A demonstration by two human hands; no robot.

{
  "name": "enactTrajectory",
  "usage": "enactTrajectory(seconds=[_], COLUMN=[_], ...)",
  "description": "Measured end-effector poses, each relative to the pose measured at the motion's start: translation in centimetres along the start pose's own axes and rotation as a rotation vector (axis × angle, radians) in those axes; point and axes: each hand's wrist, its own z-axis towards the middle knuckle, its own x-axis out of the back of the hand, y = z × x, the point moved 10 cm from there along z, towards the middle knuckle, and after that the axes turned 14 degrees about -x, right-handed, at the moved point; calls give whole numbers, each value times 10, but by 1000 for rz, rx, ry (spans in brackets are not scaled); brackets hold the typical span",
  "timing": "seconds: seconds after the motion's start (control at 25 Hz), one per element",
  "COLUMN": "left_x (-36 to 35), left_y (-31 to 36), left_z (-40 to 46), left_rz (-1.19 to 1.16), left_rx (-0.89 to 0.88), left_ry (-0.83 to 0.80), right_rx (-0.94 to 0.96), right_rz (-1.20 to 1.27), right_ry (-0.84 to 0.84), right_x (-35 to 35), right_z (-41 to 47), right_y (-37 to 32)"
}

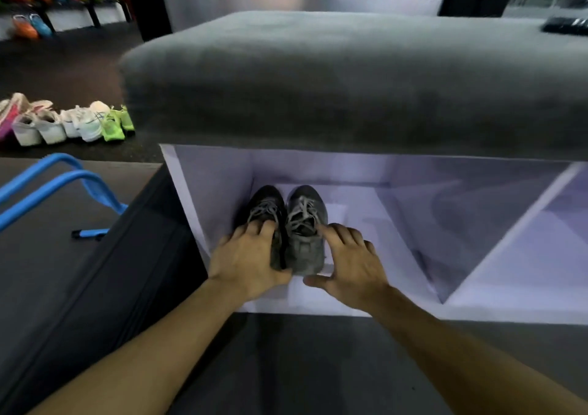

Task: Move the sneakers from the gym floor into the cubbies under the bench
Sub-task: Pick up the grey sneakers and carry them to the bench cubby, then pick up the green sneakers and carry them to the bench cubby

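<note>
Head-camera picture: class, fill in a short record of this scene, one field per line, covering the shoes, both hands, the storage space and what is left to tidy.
shoes in cubby: pair of dark grey lace-up sneakers, side by side, toes pointing inward
left hand: left hand rests on the left sneaker, fingers over its laces
right hand: right hand touches the right sneaker with spread fingers
storage: white cubby under the grey padded bench
left to tidy: row of white, pink and green sneakers on the dark gym floor
</note>
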Motion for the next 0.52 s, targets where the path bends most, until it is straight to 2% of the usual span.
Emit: enactTrajectory(seconds=[0.24, 0.52], left_x=[68, 239], left_y=[44, 87], left_z=[-48, -86], left_rz=[19, 131], left_rx=[-57, -118], left_ry=[54, 326], right_rx=[57, 164], right_rz=[6, 6], right_ry=[83, 267], right_x=[76, 233], right_z=[-59, -91], right_y=[-7, -38])
